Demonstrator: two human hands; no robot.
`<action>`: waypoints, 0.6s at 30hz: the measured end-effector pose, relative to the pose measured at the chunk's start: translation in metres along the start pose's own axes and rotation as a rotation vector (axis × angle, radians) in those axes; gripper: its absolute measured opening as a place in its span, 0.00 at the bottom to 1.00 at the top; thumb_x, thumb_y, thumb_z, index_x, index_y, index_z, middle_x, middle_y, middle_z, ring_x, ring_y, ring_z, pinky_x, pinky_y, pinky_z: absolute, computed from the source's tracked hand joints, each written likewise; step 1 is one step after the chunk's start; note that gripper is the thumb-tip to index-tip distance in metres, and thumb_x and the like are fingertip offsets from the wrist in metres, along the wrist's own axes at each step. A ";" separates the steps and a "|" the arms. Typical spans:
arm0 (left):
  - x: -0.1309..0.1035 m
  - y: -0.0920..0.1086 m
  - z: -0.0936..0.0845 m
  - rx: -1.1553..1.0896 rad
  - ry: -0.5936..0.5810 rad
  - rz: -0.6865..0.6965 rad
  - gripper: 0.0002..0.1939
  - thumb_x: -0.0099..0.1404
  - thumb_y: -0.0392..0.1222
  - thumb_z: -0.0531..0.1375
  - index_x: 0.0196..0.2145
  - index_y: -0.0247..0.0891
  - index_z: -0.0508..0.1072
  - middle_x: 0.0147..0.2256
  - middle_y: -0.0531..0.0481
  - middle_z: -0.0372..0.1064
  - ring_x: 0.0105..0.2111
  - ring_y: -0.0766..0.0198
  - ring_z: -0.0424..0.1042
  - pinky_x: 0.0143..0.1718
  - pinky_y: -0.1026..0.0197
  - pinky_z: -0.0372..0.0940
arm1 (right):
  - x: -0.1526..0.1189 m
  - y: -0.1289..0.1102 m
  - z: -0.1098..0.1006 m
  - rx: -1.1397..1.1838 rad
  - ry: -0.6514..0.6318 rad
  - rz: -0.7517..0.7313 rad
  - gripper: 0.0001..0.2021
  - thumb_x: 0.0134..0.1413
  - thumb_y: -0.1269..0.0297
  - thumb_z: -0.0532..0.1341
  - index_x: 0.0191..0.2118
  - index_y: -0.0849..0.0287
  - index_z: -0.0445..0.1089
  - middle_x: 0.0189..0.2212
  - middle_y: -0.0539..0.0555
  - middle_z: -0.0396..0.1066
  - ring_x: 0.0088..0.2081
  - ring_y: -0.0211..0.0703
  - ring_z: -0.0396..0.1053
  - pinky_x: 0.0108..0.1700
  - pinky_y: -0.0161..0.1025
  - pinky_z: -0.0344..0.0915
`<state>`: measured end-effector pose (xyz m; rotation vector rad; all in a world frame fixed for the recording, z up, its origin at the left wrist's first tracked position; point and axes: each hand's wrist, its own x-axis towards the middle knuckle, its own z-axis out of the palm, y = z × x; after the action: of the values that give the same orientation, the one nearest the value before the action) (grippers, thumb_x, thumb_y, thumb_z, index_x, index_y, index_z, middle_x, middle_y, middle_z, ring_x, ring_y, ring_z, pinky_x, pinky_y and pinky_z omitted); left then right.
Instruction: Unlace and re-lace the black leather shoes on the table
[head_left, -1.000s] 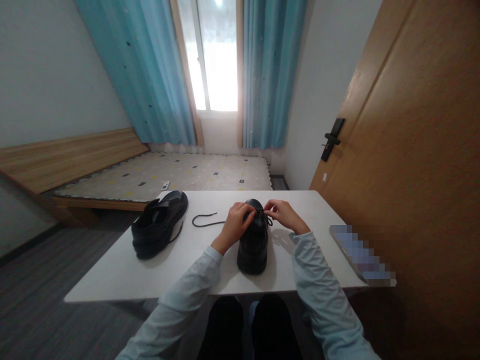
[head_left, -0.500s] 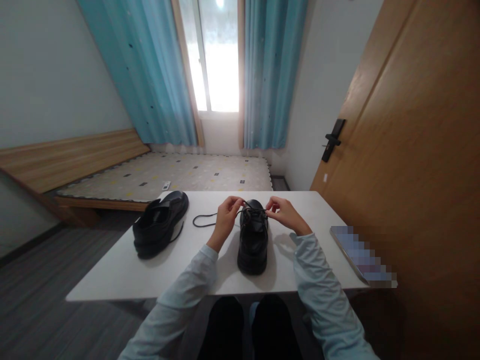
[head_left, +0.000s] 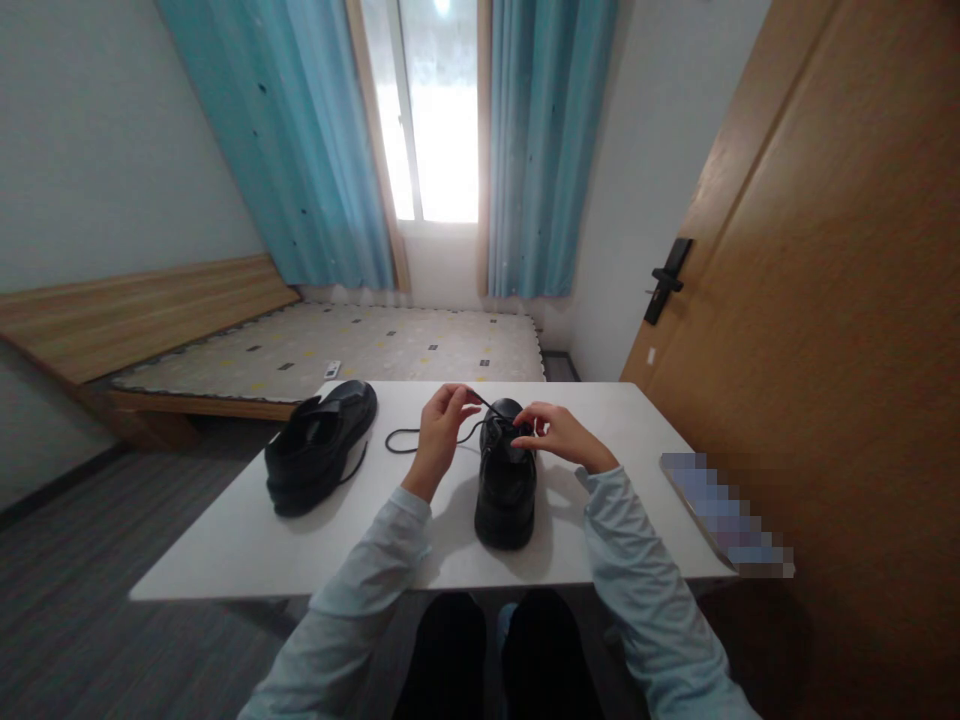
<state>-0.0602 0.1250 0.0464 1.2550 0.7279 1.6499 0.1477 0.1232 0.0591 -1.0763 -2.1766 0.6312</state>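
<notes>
A black shoe point(head_left: 506, 495) stands on the white table with its heel toward me and its toe pointing away. My left hand point(head_left: 441, 430), left of the toe, pinches a thin black shoelace point(head_left: 491, 404) that runs taut down to the shoe's front. Over the lacing my right hand point(head_left: 559, 434) reaches in from the right, thumb and fingers apart near the tongue. I see nothing held in it. Another stretch of lace loops on the table left of my left wrist. The second black shoe point(head_left: 311, 455) sits further left, its own lace end lying beside it.
The white table point(head_left: 360, 560) carries a flat, pixelated item point(head_left: 720, 515) along its right edge. Beyond stands a bed point(head_left: 397, 335) with a patterned mattress and a small white object point(head_left: 332, 370). A wooden door point(head_left: 810, 300) is close on the right.
My left hand has shifted slightly left and drawn its lace outward. My right hand has moved left and lower over the shoe's lacing, its fingers spreading.
</notes>
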 end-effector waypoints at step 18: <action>0.002 0.010 -0.003 -0.191 -0.081 -0.012 0.14 0.61 0.51 0.59 0.30 0.39 0.61 0.21 0.59 0.54 0.20 0.73 0.57 0.24 0.68 0.62 | -0.002 0.005 -0.002 -0.006 -0.048 -0.036 0.14 0.45 0.58 0.68 0.35 0.61 0.72 0.27 0.48 0.59 0.27 0.34 0.57 0.30 0.33 0.57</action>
<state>-0.0663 0.1229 0.0544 1.1707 0.5148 1.6087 0.1525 0.1247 0.0570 -1.0327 -2.2351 0.6415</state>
